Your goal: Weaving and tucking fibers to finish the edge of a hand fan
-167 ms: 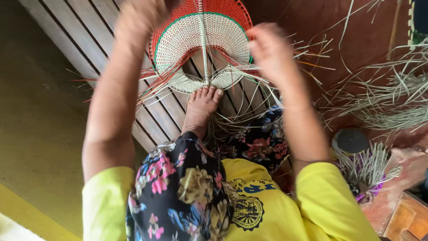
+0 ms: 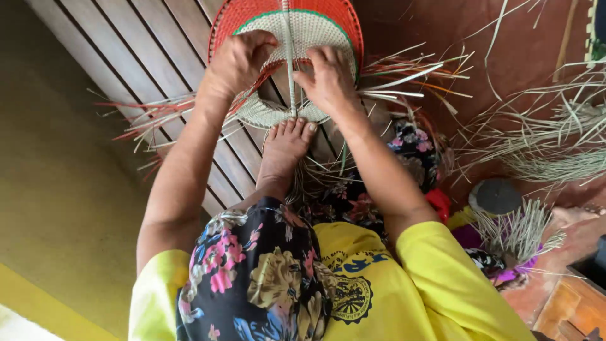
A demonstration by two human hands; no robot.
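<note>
Head view: the left hand (image 2: 237, 63) is clamped on the woven fan (image 2: 303, 31) at eleven o'clock, fingers curled over its weave. The right hand (image 2: 328, 79) pinches strands beside the central rib (image 2: 290, 69). The fan's top is cut off at twelve. A bare foot (image 2: 287, 142) pins its lower edge against the slatted floor (image 2: 145, 57). Loose straw (image 2: 555, 145) crowds three o'clock.

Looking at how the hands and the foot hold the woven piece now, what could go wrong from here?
1. The foot pins the lower edge of the woven fan-shaped piece; if the toes slip, the piece may shift and the weave may loosen.
2. The left hand and right hand press close beside the central rib; a stiff strip end might prick a finger.
3. Loose strips stick out sideways and could snag or bend.
</note>
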